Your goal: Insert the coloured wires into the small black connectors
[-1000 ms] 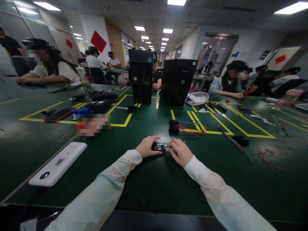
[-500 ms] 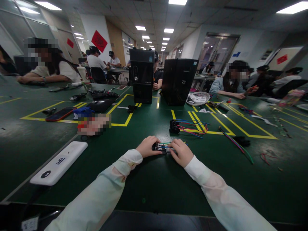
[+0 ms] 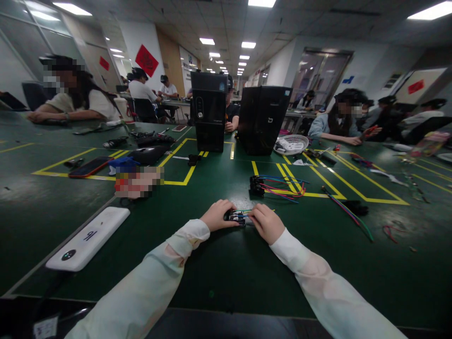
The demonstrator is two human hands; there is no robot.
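A small black connector block (image 3: 238, 218) with thin coloured wires lies low over the green table, between my hands. My left hand (image 3: 219, 215) grips its left end, thumb below and fingers above. My right hand (image 3: 265, 222) pinches the thin wires (image 3: 247, 213) at its right side, with thumb and fingertips together. Some wire ends stick out past the right fingers. Just beyond, to the right, sits another black block (image 3: 256, 186) with blue and red wires.
Two black computer towers (image 3: 209, 113) (image 3: 263, 120) stand ahead. A white power bank (image 3: 89, 239) and a phone (image 3: 90, 167) lie left. Loose wires (image 3: 348, 214) and a white basket (image 3: 291, 144) are to the right. People sit around the tables.
The fingers of my right hand have drawn closer together on the wires and shifted slightly. My left hand holds the block much as before.
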